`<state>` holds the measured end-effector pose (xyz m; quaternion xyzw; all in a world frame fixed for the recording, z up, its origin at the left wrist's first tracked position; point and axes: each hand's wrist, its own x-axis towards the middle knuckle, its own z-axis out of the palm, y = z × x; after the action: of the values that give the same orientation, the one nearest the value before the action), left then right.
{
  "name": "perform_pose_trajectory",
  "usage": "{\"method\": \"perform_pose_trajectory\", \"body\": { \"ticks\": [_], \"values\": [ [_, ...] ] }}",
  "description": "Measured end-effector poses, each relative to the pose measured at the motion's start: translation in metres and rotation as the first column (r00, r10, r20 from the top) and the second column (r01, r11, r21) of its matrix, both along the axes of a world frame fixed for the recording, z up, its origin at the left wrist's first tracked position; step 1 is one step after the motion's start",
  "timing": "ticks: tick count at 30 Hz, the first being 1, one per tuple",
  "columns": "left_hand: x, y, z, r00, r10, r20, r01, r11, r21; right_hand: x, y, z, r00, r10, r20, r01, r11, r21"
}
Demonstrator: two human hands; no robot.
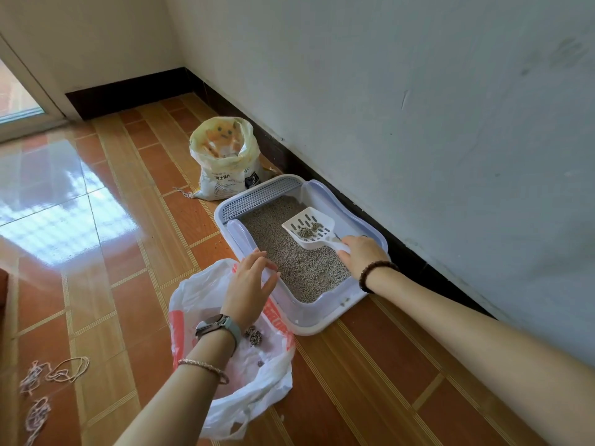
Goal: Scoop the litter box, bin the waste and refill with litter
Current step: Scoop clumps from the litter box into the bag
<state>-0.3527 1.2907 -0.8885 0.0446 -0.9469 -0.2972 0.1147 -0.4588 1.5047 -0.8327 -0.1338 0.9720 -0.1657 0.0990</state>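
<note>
Litter box (pixel 351 304) on tiled floor (pixel 112 239) beside wall, filled w/ grey litter (pixel 302 268). Right hand (pixel 362 255) grips handle of white slotted scoop (pixel 310 230), held over the litter w/ clumps in it. Left hand (pixel 249 284), fingers spread & gripping nothing, above open plastic bag (pixel 257 381) holding a few clumps. Litter sack (pixel 225 162) stands open just behind box.

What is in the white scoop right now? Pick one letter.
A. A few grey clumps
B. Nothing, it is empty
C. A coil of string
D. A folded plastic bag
A: the slotted white scoop, held by its handle in the right hand over the litter box, carries a few grey clumps on its blade.
</note>
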Motion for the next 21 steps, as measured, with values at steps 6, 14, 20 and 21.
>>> {"method": "perform_pose_trajectory", "body": {
  "ticks": [6,14,20,21],
  "values": [
    [0.006,0.001,0.005,1.0,-0.01,0.013,0.01,1.0,-0.015,0.005,0.001,0.005,0.998,0.063,0.013,-0.062,0.998,-0.026],
    [0.052,-0.024,0.002,0.995,0.085,0.047,-0.085,0.996,-0.016,0.031,-0.019,0.022,0.974,0.225,-0.03,-0.227,0.968,-0.112],
    [0.11,-0.055,-0.009,0.969,0.227,0.096,-0.216,0.97,-0.108,0.056,-0.054,0.025,0.937,0.347,-0.042,-0.35,0.926,-0.141],
    [0.119,-0.058,-0.011,0.966,0.24,0.092,-0.229,0.967,-0.116,0.059,-0.059,0.023,0.932,0.36,-0.036,-0.362,0.922,-0.138]
  ]
}}
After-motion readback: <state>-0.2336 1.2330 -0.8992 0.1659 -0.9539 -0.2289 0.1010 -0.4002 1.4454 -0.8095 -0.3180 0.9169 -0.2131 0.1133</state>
